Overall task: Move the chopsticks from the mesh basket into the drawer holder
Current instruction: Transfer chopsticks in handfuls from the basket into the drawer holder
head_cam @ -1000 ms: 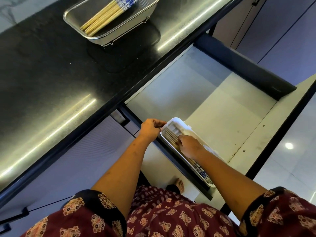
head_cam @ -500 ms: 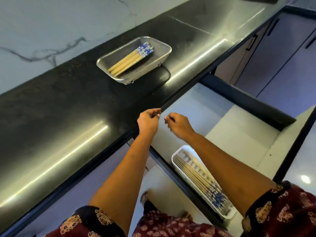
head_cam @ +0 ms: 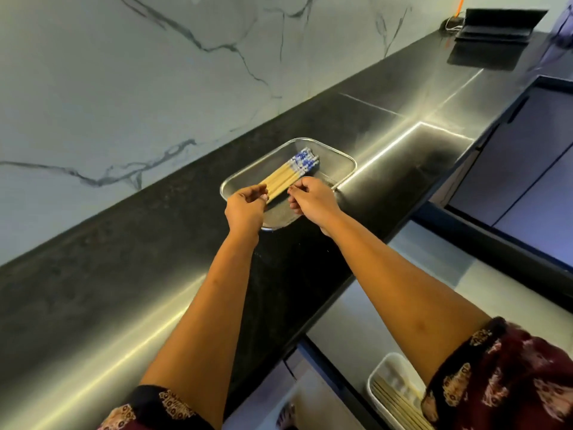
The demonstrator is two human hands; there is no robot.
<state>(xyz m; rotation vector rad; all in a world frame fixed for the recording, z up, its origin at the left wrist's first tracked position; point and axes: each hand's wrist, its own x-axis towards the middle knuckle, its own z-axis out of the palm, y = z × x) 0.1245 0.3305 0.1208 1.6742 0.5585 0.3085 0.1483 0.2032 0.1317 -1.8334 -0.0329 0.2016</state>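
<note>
A bundle of wooden chopsticks [head_cam: 286, 175] with blue-and-white patterned tops lies in the steel mesh basket [head_cam: 342, 158] on the black counter. My left hand [head_cam: 246, 207] is over the basket's near left corner, its fingers curled around the chopsticks' plain near ends. My right hand [head_cam: 313, 198] hovers beside it, with thumb and fingertips pinched at the right edge of the bundle; whether they grip is unclear. The white drawer holder [head_cam: 379, 369] sits at the bottom right in the open drawer. It holds several chopsticks [head_cam: 398, 405] and is partly hidden by my right sleeve.
The black counter [head_cam: 124, 274] runs along a marble wall. The open drawer [head_cam: 434, 274] extends to the right below the counter edge, with its dark front panel [head_cam: 496, 243] beyond. A dark folded object [head_cam: 499, 26] stands at the counter's far end. Cabinet fronts [head_cam: 527, 169] line the right.
Both hands rose from the drawer holder, passed the counter edge and reached into the mesh basket. The view tilted up toward the counter and wall.
</note>
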